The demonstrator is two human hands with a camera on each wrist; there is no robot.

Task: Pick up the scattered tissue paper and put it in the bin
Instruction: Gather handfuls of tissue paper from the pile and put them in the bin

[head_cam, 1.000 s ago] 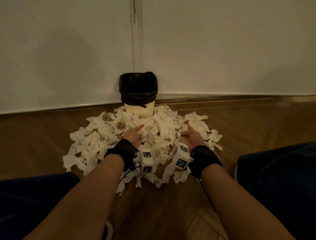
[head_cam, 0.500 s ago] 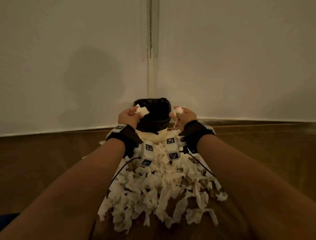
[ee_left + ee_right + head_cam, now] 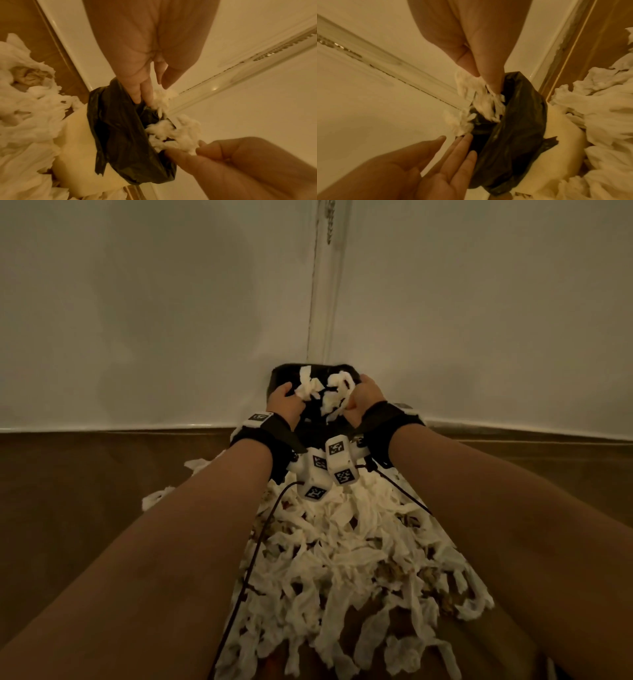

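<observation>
A cream bin with a black liner [image 3: 278, 378] stands against the wall, and both of my hands hang over its mouth. My left hand [image 3: 291, 393] has straight fingers [image 3: 453, 148]. Its white tissue clump [image 3: 306, 386] is loose just beyond the fingertips, above the liner [image 3: 116, 128]. My right hand [image 3: 352, 400] pinches a second tissue clump [image 3: 481, 97] between thumb and fingers, and it dangles into the bin's mouth. A big pile of scattered tissue paper [image 3: 342, 542] covers the floor in front of the bin, between my forearms.
The white wall [image 3: 171, 320] with a vertical seam rises right behind the bin. Brown wooden floor [image 3: 85, 491] stretches to the left and right of the pile. Wrist-camera cables [image 3: 260, 542] trail over the tissue.
Both hands have moved inward from the bin's sides to above its mouth. My left hand has opened and let its tissue go. My right hand keeps its clump.
</observation>
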